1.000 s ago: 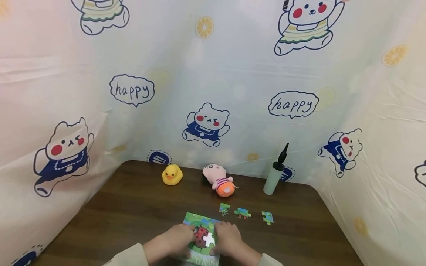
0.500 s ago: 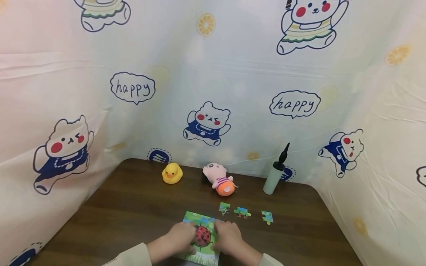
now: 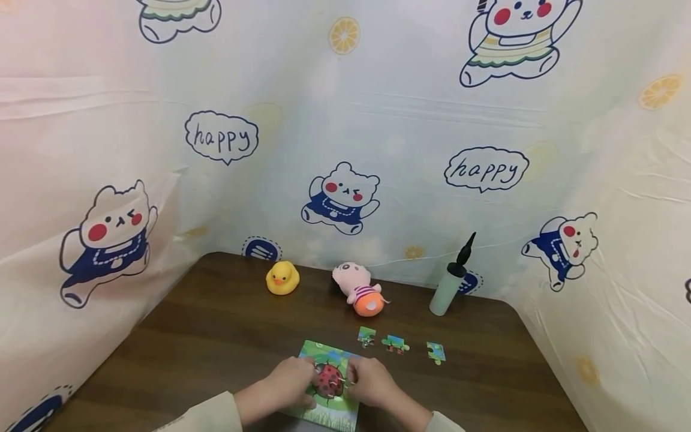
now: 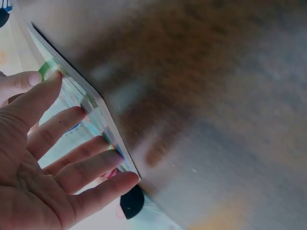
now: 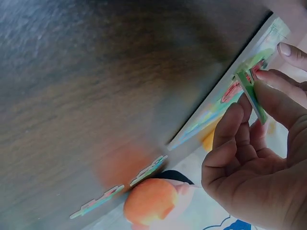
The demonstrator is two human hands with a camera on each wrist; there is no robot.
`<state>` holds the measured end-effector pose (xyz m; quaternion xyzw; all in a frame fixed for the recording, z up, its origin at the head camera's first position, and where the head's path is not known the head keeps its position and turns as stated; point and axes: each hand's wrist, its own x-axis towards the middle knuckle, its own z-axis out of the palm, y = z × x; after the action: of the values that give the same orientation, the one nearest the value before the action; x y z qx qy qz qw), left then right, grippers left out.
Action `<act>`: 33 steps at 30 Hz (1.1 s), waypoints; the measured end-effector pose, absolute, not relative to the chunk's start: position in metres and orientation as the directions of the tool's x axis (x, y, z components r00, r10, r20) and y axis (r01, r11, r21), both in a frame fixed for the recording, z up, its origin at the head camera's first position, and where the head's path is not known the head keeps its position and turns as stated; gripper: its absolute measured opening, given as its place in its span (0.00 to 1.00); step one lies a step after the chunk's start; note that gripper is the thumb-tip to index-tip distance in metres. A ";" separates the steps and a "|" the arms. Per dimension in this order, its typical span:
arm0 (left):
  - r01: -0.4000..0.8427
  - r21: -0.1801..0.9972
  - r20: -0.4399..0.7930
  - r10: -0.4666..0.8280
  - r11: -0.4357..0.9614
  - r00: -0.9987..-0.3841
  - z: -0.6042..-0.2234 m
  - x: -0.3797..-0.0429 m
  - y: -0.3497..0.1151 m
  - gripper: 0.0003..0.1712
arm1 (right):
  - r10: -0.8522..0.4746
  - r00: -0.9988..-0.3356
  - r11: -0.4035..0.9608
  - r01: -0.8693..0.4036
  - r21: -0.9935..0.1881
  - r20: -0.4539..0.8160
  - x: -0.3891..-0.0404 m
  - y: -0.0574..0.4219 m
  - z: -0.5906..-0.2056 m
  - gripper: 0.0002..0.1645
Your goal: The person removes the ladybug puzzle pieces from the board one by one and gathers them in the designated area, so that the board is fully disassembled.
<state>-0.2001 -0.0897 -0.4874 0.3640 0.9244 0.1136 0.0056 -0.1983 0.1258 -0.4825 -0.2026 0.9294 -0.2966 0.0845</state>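
Note:
A square ladybug jigsaw puzzle point(image 3: 327, 415) lies on the table between both hands in the head view. My right hand point(image 3: 373, 383) pinches a green-edged puzzle piece point(image 5: 253, 96) between thumb and forefinger. In the right wrist view this piece stands tilted against the flat puzzle, and its other fingers curl loosely. At the puzzle's left side is my left hand point(image 3: 291, 384), its fingers fairly straight and spread. The left wrist view has those fingertips at the puzzle's edge point(image 4: 103, 108). Part of the puzzle is hidden under both hands.
Three loose puzzle pieces point(image 3: 396, 344) lie beyond the puzzle on the dark wooden table point(image 3: 216, 324). Farther back are a yellow rubber duck point(image 3: 283, 278), a pink plush toy point(image 3: 359, 289) and a pale green hand pump point(image 3: 447, 289). A printed curtain point(image 3: 410, 192) encloses the table's back and sides.
The bright piece-shaped patch on the ladybug no longer shows. My right fingers have drawn in and pinch a raised piece. My left hand stays nearly in place; the head view has shifted slightly.

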 end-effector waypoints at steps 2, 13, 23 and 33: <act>0.671 0.216 0.081 0.672 0.709 -0.736 -0.488 -0.200 -0.091 0.13 | -0.437 -0.899 0.735 -0.337 -0.588 -0.030 -0.198 0.125 -0.481 0.14; 0.559 0.259 0.049 0.567 0.788 -0.822 -0.491 -0.196 -0.080 0.18 | -0.468 -0.882 0.697 -0.329 -0.638 -0.057 -0.195 0.129 -0.476 0.12; 0.448 0.243 0.106 0.435 0.860 -0.894 -0.494 -0.193 -0.065 0.26 | -0.455 -0.889 0.700 -0.328 -0.635 -0.042 -0.197 0.127 -0.476 0.13; 0.359 0.282 0.002 0.374 0.890 -0.927 -0.487 -0.190 -0.055 0.26 | -0.448 -0.893 0.703 -0.329 -0.631 -0.033 -0.196 0.128 -0.476 0.14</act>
<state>-0.1899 -0.0549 -0.4869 0.1886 0.9717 0.1401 0.0264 -0.1959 0.1283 -0.4763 -0.2117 0.9181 -0.3223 0.0921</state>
